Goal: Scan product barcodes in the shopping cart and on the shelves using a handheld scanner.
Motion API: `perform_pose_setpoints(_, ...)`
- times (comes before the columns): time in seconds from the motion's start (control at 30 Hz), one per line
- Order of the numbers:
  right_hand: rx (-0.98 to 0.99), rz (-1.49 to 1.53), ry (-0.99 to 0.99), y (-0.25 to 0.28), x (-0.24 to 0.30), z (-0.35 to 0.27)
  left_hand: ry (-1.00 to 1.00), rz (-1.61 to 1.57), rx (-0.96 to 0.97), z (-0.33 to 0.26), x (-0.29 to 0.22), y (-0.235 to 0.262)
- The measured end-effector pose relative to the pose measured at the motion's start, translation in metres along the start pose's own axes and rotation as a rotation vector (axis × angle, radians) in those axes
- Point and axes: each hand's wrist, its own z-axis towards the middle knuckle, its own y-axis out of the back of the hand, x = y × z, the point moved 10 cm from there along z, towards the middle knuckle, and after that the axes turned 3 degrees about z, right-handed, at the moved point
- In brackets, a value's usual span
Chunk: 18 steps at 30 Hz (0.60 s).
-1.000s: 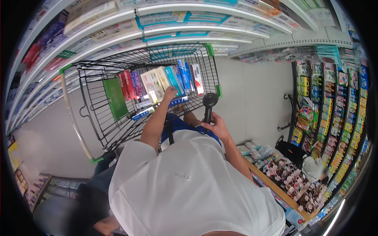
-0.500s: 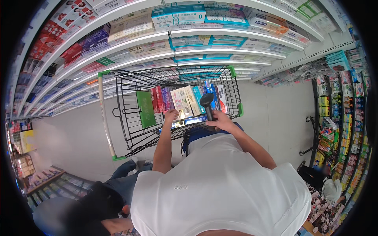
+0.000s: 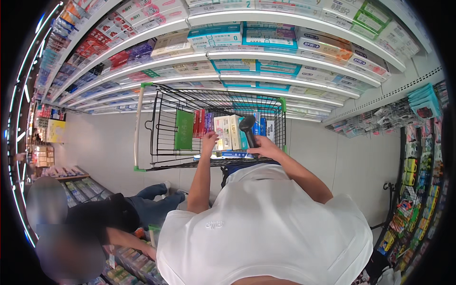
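A black handheld barcode scanner (image 3: 247,125) is gripped by its handle in my right hand (image 3: 267,148), its head pointing up over the cart. Below and beyond it, the wire shopping cart (image 3: 164,159) holds a row of upright cartons: red ones (image 3: 198,122), a purple one (image 3: 209,122), cream ones (image 3: 222,132), and teal, blue and white ones farther right. My left hand (image 3: 209,142) is at the near side of the row, beside the cream cartons, fingers partly spread and apparently holding nothing. A blue carton (image 3: 236,154) lies flat at the cart's near side.
Shelves of boxed goods (image 3: 270,35) run along the far side of the cart. A green panel (image 3: 184,129) stands inside its left end. Behind me on the left, another person (image 3: 104,213) reaches toward a low display (image 3: 126,261). Hanging goods (image 3: 411,190) line the right.
My view has turned a little, so the cart and shelves sit differently in the picture. The person behind me shows more fully. Both hands keep nearly the same places, the scanner still in the right.
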Motion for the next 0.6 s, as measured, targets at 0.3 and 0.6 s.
perform_pose_setpoints(0.3,-0.062,0.203,0.035,0.101,-0.038,-0.057,-0.635,0.403,-0.145,-0.015,-0.225,-0.109)
perform_pose_setpoints(0.6,-0.128,0.228,0.110,0.152,-0.041,-0.115,-0.979,0.663,-0.355,-0.019,-0.378,-0.131)
